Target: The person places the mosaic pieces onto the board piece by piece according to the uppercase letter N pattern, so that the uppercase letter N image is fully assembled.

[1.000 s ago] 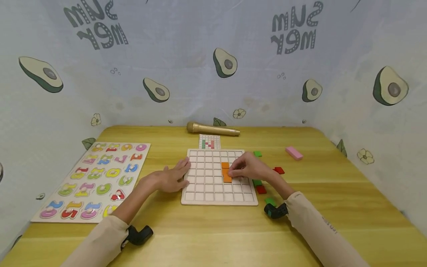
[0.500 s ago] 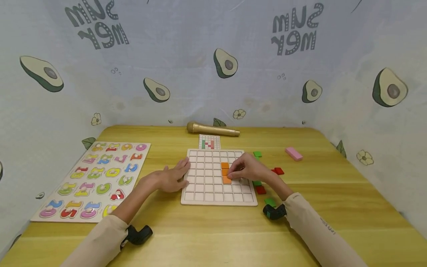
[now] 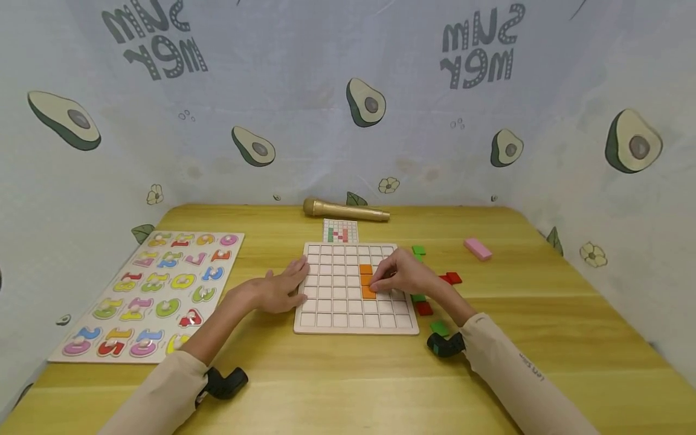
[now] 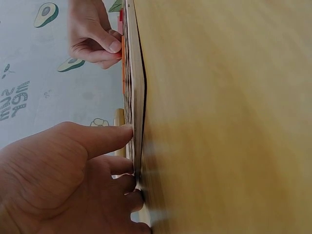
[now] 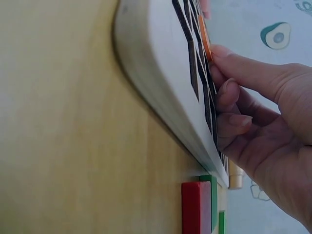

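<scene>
Just beneath the right hand's fingertips, on the right half of the gridded board (image 3: pixel 339 331), a column of three orange tiles (image 3: pixel 365 280) is set. The right hand (image 3: pixel 405 275) is drawn in, its thumb and fingers bent close together, and the tiles are touched at their near-right edge; whether one is truly pinched or only touched cannot be told. The left hand (image 3: pixel 280 292) is held open, fingers spread, with nothing grasped and the board's left edge touched by thumb and fingertips.

Each tile may be judged light, stiff and hard to break, with smooth faces that could slip under a fingertip. It is best taken by two opposite side edges, since the flat top offers little to hold. The board, apparently wooden, is judged rigid and light enough to be nudged, so it is best steadied at its edge. Just right of and behind the right hand, green tiles (image 3: pixel 418 249) and red tiles (image 3: pixel 424 309) are scattered; ahead of both hands, a pattern card (image 3: pixel 340 229) is laid.
</scene>
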A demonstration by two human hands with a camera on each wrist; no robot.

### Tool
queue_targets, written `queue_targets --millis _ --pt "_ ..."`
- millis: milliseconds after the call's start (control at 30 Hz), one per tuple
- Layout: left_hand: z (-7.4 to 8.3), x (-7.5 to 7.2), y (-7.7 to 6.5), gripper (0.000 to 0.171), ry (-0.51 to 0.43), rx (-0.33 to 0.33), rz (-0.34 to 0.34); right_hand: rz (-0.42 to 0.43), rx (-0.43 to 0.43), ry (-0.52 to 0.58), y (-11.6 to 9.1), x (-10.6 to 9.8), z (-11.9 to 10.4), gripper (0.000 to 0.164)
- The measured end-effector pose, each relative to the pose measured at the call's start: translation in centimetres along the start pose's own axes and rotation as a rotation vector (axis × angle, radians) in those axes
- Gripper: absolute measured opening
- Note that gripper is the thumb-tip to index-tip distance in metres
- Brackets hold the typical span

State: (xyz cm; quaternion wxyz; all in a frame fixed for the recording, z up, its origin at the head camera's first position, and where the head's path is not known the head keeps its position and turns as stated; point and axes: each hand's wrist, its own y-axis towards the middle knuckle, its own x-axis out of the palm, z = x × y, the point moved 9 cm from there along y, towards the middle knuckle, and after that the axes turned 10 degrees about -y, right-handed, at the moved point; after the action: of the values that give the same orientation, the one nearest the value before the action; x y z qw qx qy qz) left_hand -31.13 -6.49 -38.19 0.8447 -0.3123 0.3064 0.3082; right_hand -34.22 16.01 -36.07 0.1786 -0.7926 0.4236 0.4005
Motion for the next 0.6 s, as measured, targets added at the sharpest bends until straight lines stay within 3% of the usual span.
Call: queue_targets --millis 233,600 --pt "-0.16 0.18 -0.04 0.075 0.003 0.007 -0.004 0.012 -0.039 -0.009 -0.02 0.07 -0.39 0.004" --pt "-0.06 0.04 0.13 0.075 0.001 0.011 0.003 0.000 -0.013 -0.017 -0.02 -0.07 -0.14 0.005"
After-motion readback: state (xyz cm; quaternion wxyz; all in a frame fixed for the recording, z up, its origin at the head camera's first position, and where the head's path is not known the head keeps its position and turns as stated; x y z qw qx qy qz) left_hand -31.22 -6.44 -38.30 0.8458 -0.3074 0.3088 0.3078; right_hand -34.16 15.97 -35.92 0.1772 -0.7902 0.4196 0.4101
